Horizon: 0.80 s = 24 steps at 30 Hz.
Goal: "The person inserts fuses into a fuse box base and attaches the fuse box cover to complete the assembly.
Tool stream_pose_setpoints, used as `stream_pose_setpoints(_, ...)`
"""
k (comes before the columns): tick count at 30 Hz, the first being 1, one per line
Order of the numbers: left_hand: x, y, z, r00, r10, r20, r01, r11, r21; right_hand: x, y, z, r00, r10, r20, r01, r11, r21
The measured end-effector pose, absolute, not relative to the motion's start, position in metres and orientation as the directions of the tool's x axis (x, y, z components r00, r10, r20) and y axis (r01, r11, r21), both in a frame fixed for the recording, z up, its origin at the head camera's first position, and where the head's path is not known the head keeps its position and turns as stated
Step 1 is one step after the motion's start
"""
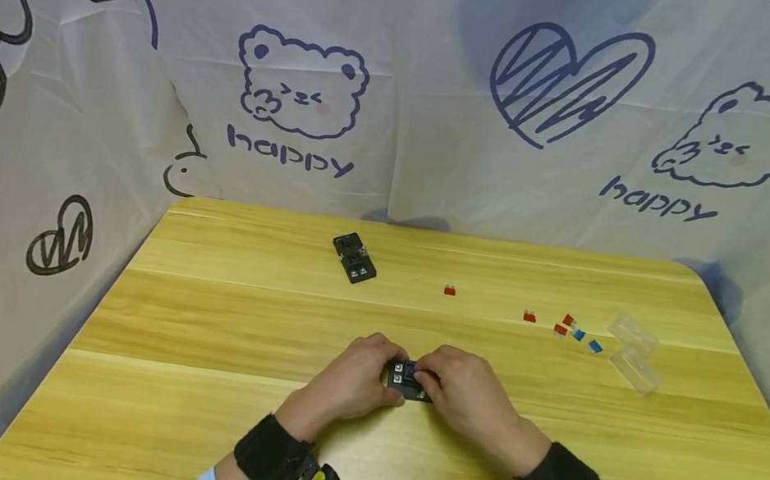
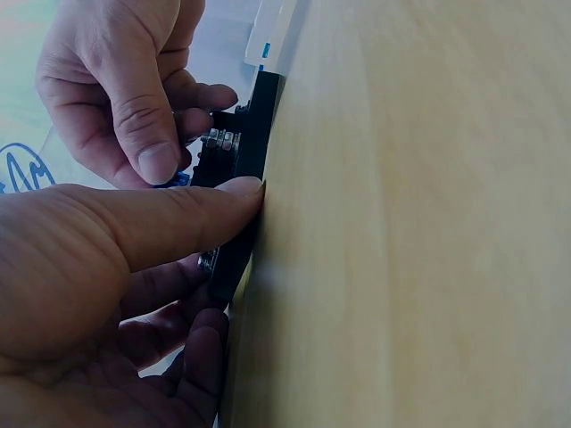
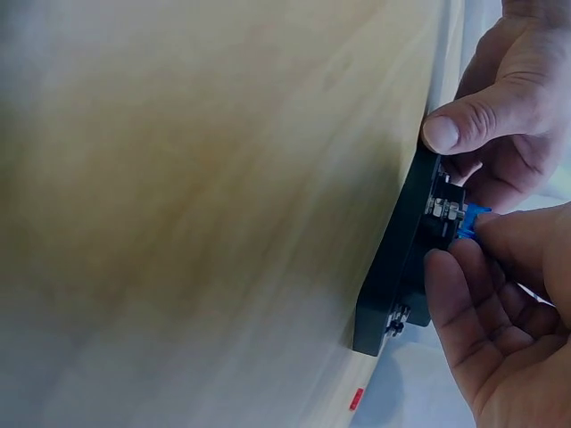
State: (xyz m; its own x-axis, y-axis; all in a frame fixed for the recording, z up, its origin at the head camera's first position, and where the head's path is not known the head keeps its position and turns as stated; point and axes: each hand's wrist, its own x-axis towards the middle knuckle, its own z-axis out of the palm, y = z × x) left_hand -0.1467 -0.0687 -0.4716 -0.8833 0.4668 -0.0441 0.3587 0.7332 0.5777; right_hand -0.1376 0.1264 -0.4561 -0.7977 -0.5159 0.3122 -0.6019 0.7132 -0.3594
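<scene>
A black fuse block (image 1: pixel 414 394) with metal screw terminals lies on the table between the two hands. My left hand (image 1: pixel 360 377) grips its left end, the thumb (image 2: pixel 210 214) along the near side and the fingers around the far side. From the right, my right hand (image 1: pixel 470 390) pinches a blue blade fuse (image 3: pixel 473 220) between thumb and fingertips at the top of the block. Fingertips partly cover the fuse, and how deep it sits in the slot cannot be seen.
Farther back lies a second black fuse block (image 1: pixel 355 258). A red blade fuse (image 1: pixel 450 290) lies behind the hands. Off to the right are several more red fuses (image 1: pixel 529 316), two blue fuses (image 1: pixel 595 347) and a clear plastic case (image 1: pixel 637 371). A printed cloth (image 1: pixel 430 139) surrounds the table.
</scene>
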Motion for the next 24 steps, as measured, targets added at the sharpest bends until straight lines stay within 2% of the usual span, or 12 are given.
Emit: stream_pose_setpoints(24, -0.1469, -0.0688, -0.4731, -0.888, 0.458, -0.048, 0.344, 0.730, 0.591, -0.1381, 0.1261, -0.4574, -0.810, -0.508, 0.293, -0.586, 0.714, -0.383)
